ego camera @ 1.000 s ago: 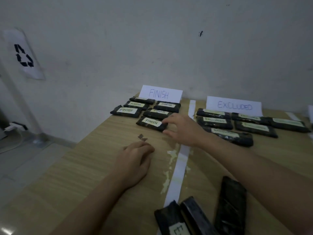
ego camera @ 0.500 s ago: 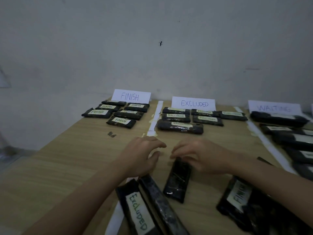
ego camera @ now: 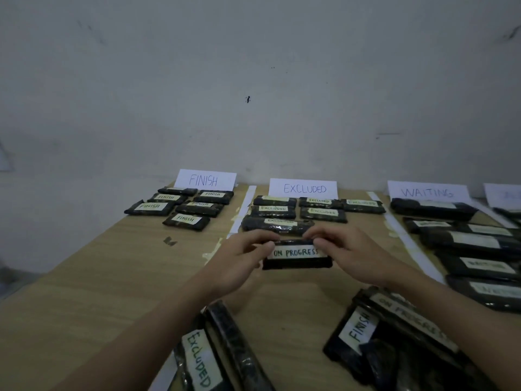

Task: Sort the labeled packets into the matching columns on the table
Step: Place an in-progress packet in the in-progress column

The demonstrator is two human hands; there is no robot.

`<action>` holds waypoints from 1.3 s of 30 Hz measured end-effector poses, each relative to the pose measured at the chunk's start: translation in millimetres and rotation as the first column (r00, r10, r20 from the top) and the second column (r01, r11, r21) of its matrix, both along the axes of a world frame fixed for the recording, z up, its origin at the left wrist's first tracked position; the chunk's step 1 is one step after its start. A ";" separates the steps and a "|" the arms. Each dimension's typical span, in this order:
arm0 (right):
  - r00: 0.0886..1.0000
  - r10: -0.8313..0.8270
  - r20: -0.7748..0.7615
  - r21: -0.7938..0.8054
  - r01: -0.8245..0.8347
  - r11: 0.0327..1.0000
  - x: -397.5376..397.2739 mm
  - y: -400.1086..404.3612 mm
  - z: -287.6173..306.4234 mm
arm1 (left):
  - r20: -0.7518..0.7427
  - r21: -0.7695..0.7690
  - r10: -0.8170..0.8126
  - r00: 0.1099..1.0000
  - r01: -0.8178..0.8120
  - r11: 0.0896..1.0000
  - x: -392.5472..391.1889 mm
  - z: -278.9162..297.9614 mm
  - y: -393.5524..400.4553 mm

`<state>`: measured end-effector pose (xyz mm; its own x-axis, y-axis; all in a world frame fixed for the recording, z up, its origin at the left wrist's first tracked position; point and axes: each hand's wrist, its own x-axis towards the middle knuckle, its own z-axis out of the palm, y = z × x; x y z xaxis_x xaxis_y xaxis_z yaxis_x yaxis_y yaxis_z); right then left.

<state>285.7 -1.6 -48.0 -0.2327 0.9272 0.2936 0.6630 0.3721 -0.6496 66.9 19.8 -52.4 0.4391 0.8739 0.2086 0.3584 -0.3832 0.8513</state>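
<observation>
- Between the two hands, above the wooden table (ego camera: 84, 292), a black packet labelled ON PROGRESS (ego camera: 296, 253) is held level, label facing the camera.
- Left hand (ego camera: 242, 261): fingers curled round the packet's left end, thumb on the near face beside the label.
- Right hand (ego camera: 346, 252): fingers curled over the packet's top right edge, grasping the right end.
- Just beyond the fingertips lies the EXCLUDED group of packets (ego camera: 298, 213), under an upright card reading EXCLUDED (ego camera: 303, 189). The nearest packet of that group sits directly behind the held one.
- Beyond and to the left of the left hand lies the FINISH group of packets (ego camera: 180, 207), before a card reading FINISH (ego camera: 204, 180). A white tape strip (ego camera: 242, 213) separates this group from the EXCLUDED group.
- To the right of the right hand, a row of packets (ego camera: 473, 249) runs toward the camera under a card reading WAITING (ego camera: 427, 191); several labels there are too blurred to read.
- Nearer than the left forearm, an unsorted packet labelled EXCLUDED (ego camera: 198, 359) lies lengthwise beside another dark packet.
- Under the right forearm, a heap of unsorted packets (ego camera: 394, 340) shows one FINISH label and one ON PROGRESS label.
</observation>
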 end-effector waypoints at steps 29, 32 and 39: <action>0.679 -0.593 0.433 0.700 0.161 0.695 82.6 -54.1 6.0 | 0.346 -0.090 -0.163 0.924 0.206 0.974 144.4 33.8 -0.6; 0.641 -0.633 0.434 0.702 0.200 0.684 114.3 -76.4 11.5 | 0.308 -0.040 -0.256 0.916 0.282 0.959 187.7 39.9 -12.6; 0.513 -0.729 0.453 0.671 0.343 0.658 209.5 -130.6 18.1 | 0.131 0.093 -0.451 0.883 0.442 0.892 298.5 49.3 -43.3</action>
<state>495.2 -132.2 -29.9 -0.0319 0.7241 0.6890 0.9790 -0.1164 0.1676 365.5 -23.5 -3.2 0.7406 0.5770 0.3443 0.0123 -0.5240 0.8517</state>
